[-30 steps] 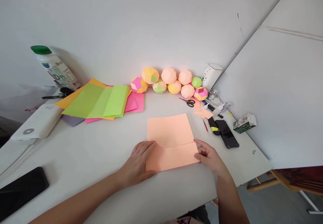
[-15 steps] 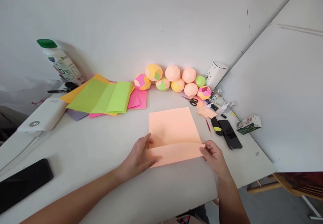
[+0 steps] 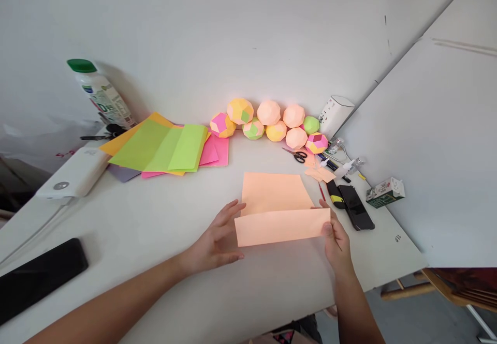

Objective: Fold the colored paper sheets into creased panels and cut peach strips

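Note:
A peach sheet of paper (image 3: 275,191) is in front of me, its near part folded over into a long strip (image 3: 281,228) that stands up toward me. My right hand (image 3: 337,238) pinches the right end of the strip, thumb on the near face and fingers behind. At the left end, my left hand (image 3: 212,243) has its fingers spread and the thumb apart, close beside the paper edge. Whether a left fingertip touches the sheet's left edge is hard to make out.
Faceted paper balls (image 3: 268,112) line the wall. Coloured sheets (image 3: 155,147) lie at left. Scissors (image 3: 297,154), glue bottle (image 3: 344,169), a phone (image 3: 355,207) and a small carton (image 3: 385,193) sit at right; a power bank (image 3: 73,173) and black phone (image 3: 42,279) are at left.
The folded strip has risen off the table and shifted right with my right hand. My left hand has come away from the strip, its fingers opening. The view has turned slightly.

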Demonstrator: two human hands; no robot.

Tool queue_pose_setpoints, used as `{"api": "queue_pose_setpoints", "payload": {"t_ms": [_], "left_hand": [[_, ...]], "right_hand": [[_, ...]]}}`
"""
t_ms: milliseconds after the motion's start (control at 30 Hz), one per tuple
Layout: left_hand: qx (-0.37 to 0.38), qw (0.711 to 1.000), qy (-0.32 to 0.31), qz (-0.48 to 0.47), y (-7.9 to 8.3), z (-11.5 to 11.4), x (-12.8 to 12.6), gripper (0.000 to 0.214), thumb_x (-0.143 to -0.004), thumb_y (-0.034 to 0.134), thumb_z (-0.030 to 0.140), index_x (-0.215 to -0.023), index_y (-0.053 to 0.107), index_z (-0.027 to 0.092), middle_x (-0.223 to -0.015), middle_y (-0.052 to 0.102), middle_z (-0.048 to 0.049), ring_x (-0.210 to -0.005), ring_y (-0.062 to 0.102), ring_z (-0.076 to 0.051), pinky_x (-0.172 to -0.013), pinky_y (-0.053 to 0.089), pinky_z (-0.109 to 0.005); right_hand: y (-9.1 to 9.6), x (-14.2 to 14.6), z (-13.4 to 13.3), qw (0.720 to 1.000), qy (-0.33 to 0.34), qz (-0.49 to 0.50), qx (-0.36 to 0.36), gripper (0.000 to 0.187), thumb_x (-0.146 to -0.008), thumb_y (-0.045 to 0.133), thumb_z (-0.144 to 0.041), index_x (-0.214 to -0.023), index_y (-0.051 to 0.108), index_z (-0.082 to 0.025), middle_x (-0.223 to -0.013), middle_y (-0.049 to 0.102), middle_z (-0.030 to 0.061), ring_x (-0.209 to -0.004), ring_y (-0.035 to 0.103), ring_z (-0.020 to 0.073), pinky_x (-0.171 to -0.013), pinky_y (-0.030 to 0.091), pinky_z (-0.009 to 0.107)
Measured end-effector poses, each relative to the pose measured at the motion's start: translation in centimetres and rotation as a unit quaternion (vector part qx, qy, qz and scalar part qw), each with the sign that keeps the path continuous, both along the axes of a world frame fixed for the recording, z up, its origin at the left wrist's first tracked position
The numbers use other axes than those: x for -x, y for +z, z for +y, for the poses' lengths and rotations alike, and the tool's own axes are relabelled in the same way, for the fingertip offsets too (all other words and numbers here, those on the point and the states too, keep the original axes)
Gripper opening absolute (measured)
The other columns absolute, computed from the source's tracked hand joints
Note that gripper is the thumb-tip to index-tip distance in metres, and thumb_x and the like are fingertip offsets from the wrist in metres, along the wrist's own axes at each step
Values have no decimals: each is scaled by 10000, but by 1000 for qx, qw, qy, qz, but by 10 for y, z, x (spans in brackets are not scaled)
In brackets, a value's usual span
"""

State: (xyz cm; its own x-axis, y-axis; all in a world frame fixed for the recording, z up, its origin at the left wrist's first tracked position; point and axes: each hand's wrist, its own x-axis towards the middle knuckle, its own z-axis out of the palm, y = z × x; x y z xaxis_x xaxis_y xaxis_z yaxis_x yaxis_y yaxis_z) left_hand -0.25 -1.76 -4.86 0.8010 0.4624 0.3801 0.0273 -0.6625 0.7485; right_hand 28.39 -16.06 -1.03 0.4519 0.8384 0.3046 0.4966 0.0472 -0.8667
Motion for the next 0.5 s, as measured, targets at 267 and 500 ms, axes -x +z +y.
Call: {"api": "queue_pose_setpoints", "payload": {"t_ms": [267, 500], "left_hand": [[-60, 997, -17, 52, 6, -2, -3, 311, -928, 437, 426, -1075, 679, 297, -1291, 559, -78, -1359, 311, -279, -1112, 250, -543], [44, 997, -62, 21, 12, -5, -4, 506, -945, 277, 524, -846, 674, 227, -903, 659, -119, -928, 613, -240, -804, 506, -388]], "right_hand": [[-5, 10, 0, 994, -52, -5, 96, 403, -905, 380, -560, -673, 373, -231, -574, 392, -37, -542, 380, 122, -497, 331, 237], [-8, 14, 4, 991, -78, -27, 110, 349, -903, 405, -505, -698, 414, -224, -567, 381, -47, -526, 372, 117, -490, 310, 238]]}}
